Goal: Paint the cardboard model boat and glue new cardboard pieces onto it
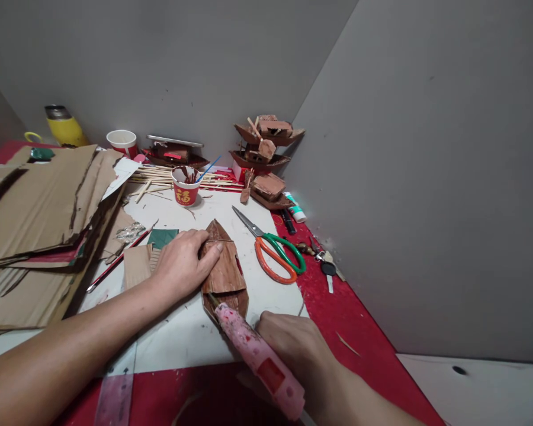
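Observation:
A small brown model boat [224,269] with a curved cabin roof lies on the white sheet [217,204], its pointed end facing away from me. My left hand [186,260] is closed over its left side, thumb on the roof and fingers round the far edge. In my right hand [293,343] is a pink glue gun [253,349], stained with brown. Its nozzle touches or nearly touches the boat at the near edge of the roof. The fingers round the glue gun's handle are mostly hidden. Scissors [275,251] with green and orange handles lie to the boat's right.
Cardboard sheets [35,207] are piled at the left. Behind the boat stand a red paper cup [186,189] with a blue stick, thin wooden sticks [157,176] and several finished-looking boats [269,188]. Keys [328,269] lie by the grey wall [426,177]. A ruler [114,396] is at the near edge.

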Demonstrator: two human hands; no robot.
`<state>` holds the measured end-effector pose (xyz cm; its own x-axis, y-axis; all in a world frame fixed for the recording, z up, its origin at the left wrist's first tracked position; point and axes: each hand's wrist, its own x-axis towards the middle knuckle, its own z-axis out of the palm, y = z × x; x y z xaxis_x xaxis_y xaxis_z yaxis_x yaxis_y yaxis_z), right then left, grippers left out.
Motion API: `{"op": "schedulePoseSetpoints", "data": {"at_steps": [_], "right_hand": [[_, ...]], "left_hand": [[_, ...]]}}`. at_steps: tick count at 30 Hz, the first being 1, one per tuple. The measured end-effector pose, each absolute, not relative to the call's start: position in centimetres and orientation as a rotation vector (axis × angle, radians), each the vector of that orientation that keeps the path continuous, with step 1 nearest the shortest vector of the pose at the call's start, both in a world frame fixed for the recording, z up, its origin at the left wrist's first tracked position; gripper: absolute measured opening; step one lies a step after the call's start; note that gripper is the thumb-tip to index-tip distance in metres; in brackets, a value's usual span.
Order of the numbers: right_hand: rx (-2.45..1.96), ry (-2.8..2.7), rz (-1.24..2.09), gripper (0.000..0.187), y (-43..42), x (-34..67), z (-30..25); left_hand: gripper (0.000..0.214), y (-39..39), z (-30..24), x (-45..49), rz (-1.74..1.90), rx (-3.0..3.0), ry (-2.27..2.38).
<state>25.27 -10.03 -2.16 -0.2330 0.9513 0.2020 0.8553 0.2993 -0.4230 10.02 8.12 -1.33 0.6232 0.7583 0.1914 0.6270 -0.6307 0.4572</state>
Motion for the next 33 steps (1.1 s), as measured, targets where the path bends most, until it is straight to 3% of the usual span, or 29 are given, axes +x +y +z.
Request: {"op": "schedulePoseSetpoints", "data": {"at_steps": [14,24,33], "right_hand": [[-1.678,-2.094,0.264,0.037,-10.9,25.9,-2.5],[-1.801,-2.046,-0.121,0.046,-11.6,26.7,-4.3],[-1.731,-2.115,-0.057,0.042,-11.7,28.5,-4.7]], "left_hand": [[0.027,8.1,-1.4,9.9,0.525,2.501,1.078],[0.029,8.1,-1.5,9.9,0.535,2.499,1.065],[0.029,8.1,-1.6,9.9,0.54,2.492,1.068]]}}
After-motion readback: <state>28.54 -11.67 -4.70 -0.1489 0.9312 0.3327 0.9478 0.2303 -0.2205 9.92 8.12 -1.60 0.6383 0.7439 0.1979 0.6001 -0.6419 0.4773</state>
